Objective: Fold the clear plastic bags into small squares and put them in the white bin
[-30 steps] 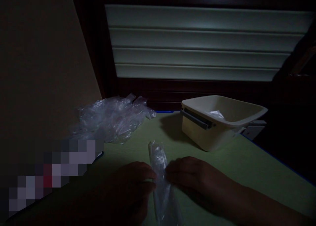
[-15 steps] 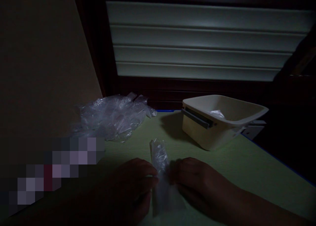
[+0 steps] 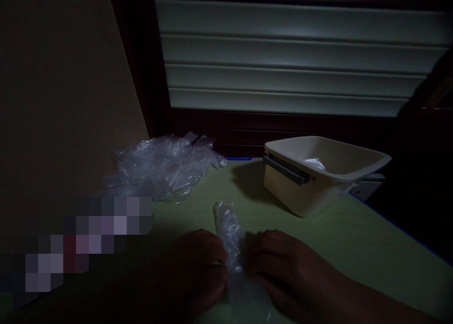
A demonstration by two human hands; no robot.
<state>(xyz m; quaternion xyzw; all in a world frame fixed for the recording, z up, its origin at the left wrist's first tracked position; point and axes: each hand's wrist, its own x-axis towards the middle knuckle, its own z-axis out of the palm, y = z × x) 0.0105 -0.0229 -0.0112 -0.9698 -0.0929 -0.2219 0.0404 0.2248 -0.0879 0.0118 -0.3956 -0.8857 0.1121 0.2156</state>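
A clear plastic bag point(image 3: 230, 225), folded into a narrow strip, lies on the green table between my hands. My left hand point(image 3: 201, 267) pinches its left edge between thumb and fingers. On the other side, my right hand point(image 3: 279, 262) has its curled fingers closed on the right edge of the strip. The lower end of the bag spreads out wider and flatter near the bottom of the view. Dim light hides part of both hands' fingertips.
A heap of crumpled clear plastic bags point(image 3: 163, 168) lies at the back left of the green table point(image 3: 198, 211). At the back right stands a cream bin point(image 3: 300, 192) with a grey handle and some plastic inside. A slatted panel point(image 3: 283, 55) rises behind.
Both hands have shifted slightly down along the bag, and its lower end now shows more, spreading to the right. The view has moved a little.
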